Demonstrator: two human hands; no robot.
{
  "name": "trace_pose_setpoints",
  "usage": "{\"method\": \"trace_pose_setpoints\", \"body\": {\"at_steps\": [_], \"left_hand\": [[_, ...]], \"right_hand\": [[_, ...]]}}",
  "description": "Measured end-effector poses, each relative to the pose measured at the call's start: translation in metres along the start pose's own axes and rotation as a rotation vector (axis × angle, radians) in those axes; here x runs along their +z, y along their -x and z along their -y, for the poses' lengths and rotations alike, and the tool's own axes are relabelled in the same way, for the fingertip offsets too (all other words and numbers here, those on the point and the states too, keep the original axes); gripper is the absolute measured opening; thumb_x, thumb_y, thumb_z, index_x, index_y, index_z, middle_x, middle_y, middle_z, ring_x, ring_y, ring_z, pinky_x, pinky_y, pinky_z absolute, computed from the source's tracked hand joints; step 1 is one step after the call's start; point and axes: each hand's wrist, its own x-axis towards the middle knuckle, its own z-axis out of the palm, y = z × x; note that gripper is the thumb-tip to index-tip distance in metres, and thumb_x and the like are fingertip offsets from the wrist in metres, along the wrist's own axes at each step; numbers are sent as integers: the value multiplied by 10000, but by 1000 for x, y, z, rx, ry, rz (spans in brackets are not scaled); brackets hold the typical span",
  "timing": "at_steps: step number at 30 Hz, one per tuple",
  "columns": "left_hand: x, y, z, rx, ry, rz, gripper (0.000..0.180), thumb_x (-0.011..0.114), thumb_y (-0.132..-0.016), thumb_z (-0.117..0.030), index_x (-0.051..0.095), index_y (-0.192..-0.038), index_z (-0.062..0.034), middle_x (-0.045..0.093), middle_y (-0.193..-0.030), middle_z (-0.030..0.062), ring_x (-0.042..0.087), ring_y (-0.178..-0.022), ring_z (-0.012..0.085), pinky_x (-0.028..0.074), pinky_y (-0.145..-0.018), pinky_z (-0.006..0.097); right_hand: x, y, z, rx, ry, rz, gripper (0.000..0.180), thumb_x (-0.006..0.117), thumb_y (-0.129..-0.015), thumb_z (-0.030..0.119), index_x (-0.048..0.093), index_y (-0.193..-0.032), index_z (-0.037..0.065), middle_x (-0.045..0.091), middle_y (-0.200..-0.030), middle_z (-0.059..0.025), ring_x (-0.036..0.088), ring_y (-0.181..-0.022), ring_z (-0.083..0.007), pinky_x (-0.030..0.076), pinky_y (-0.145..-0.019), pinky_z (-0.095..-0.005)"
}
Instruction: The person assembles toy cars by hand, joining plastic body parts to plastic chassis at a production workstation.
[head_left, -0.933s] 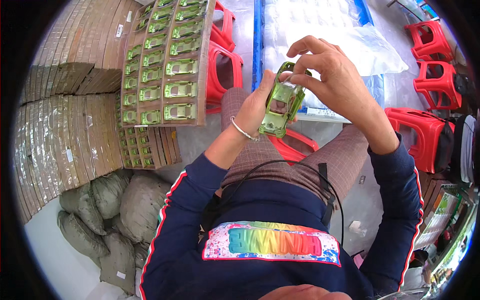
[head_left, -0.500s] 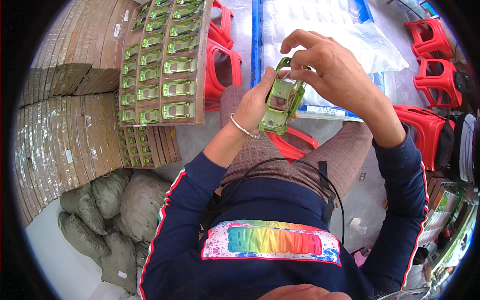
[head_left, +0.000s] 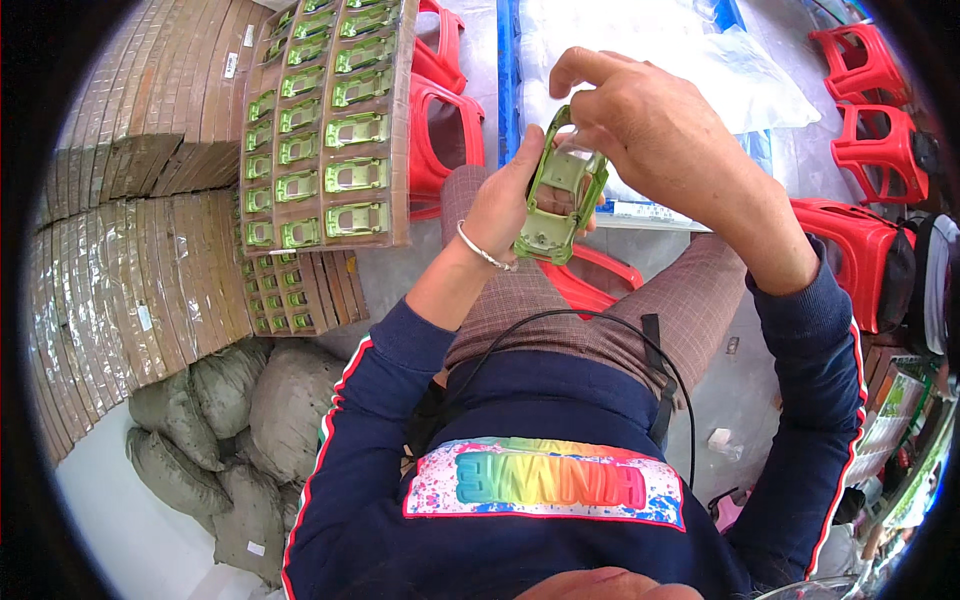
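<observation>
A green toy car body shell (head_left: 560, 195) is held tilted in front of my lap. My left hand (head_left: 503, 205) grips it along its left side, with the thumb lying up that edge. Over the shell's upper end, my right hand (head_left: 660, 130) bends its fingers inward. Its thumb and fingertips are closed at a clear plastic piece (head_left: 574, 163), which lies against the upper opening of the shell. Part of that piece and some of the fingertips are hidden behind the right hand.
On the left, a brown tray (head_left: 398, 215) holds rows of similar green shells, beside stacked cardboard (head_left: 130, 290). Grey sacks (head_left: 295, 400) lie below. Ahead stands a blue-edged crate (head_left: 508, 90) with clear plastic bags (head_left: 750, 80). Red stools (head_left: 850, 235) stand on both sides.
The shell has shifted slightly left in my left hand's grip. My right fingers have moved a little left and closer in over its upper end, and the clear piece shows more.
</observation>
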Motion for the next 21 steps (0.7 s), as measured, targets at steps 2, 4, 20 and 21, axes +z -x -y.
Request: {"method": "trace_pose_setpoints", "body": {"at_steps": [2, 4, 20, 21], "left_hand": [[-1, 1, -1, -5, 5, 18, 672, 248, -974, -584, 545, -1130, -3, 643, -893, 174, 653, -709, 263, 539, -649, 365], [0, 4, -3, -12, -7, 23, 681, 241, -972, -590, 549, -1123, -1, 641, -892, 171, 652, -710, 260, 538, -652, 363], [-8, 1, 2, 8, -22, 25, 661, 288, -969, -586, 528, -1181, -8, 660, -921, 167, 681, -744, 244, 556, -643, 333], [-9, 0, 3, 7, -8, 37, 660, 289, -968, -587, 524, -1187, -10, 659, -923, 166, 681, -745, 243, 556, -641, 333]], "right_hand": [[-2, 1, 2, 15, -9, -7, 97, 650, -790, 83, 660, -750, -5, 619, -1003, -89, 635, -834, -286, 502, -762, -390], [-6, 2, 5, 32, -18, -13, 156, 613, -834, 63, 625, -700, -16, 606, -1055, -71, 629, -804, -279, 494, -735, -384], [-9, -7, 7, 32, -55, 62, 111, 660, -801, 91, 675, -748, -5, 622, -1039, -67, 631, -828, -260, 492, -757, -383], [-9, -7, 6, 22, -52, 46, 111, 662, -798, 91, 675, -748, -7, 623, -1038, -69, 630, -837, -263, 491, -761, -384]]}}
